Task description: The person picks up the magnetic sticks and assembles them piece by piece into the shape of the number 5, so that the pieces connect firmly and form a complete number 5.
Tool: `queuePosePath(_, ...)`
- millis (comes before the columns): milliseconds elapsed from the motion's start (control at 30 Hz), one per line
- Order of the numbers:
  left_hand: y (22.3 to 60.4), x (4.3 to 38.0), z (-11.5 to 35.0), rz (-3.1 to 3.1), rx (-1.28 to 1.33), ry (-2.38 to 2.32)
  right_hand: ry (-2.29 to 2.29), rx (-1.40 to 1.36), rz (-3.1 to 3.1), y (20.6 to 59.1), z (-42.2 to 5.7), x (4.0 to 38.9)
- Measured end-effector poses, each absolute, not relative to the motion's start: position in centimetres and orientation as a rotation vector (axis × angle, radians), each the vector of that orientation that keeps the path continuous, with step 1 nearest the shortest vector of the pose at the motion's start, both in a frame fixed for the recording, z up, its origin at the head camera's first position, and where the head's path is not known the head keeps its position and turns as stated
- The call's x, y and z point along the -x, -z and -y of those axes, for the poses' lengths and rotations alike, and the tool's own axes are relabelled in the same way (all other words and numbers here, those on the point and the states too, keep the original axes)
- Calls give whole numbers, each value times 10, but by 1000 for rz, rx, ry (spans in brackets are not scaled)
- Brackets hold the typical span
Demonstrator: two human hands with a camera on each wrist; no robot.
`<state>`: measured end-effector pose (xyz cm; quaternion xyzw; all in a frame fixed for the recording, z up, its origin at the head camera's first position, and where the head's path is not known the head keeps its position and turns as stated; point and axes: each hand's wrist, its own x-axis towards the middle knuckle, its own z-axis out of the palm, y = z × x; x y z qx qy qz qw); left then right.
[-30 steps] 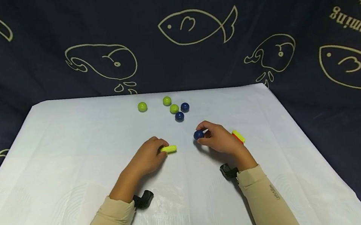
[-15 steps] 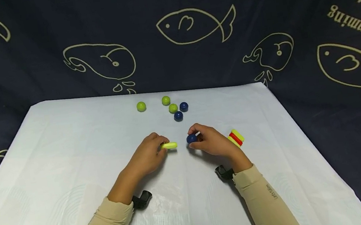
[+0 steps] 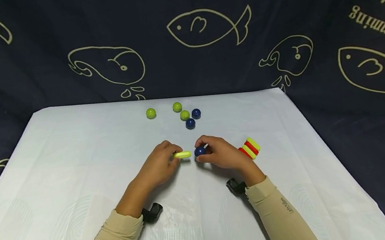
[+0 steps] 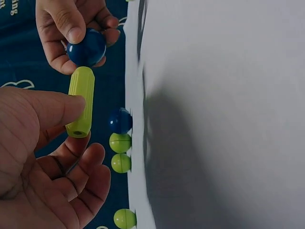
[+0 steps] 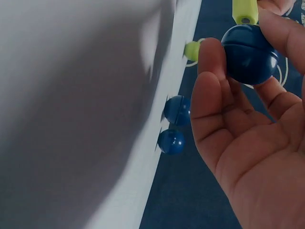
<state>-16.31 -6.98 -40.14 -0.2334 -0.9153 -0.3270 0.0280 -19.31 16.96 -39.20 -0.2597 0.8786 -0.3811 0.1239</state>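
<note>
My left hand [image 3: 159, 164] pinches a short ribbed yellow-green stick [image 4: 84, 78] between thumb and fingers. The stick lies nearly level, its free end toward the right, and a dark round spot shows in each end face across the wrist views. My right hand [image 3: 223, 153] grips a glossy blue ball [image 5: 249, 55] with a groove around it, between thumb and fingertips. Both hands are over the middle of the table. In the head view a narrow gap separates stick and ball; the left wrist view has the ball right at the stick's far end.
Toward the back of the white-covered table [image 3: 107, 139] rest three green balls [image 3: 151, 113] and two more blue balls [image 3: 190, 124]. Red and yellow sticks [image 3: 249, 148] lie side by side beyond my right wrist. A dark printed cloth [image 3: 157, 76] hangs behind.
My right hand has carried the blue ball leftward and slightly nearer, up to the stick. My left hand has shifted slightly away from me. More of the red and yellow sticks shows.
</note>
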Motion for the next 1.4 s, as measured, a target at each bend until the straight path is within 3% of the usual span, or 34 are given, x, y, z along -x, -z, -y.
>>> queuePosePath(967, 399, 162, 64, 2825, 767, 1002, 1093, 746, -2560, 393, -168, 192)
queuePosePath(1400, 394, 177, 85, 2812, 716, 1061, 1091, 733, -2570, 392, -172, 194)
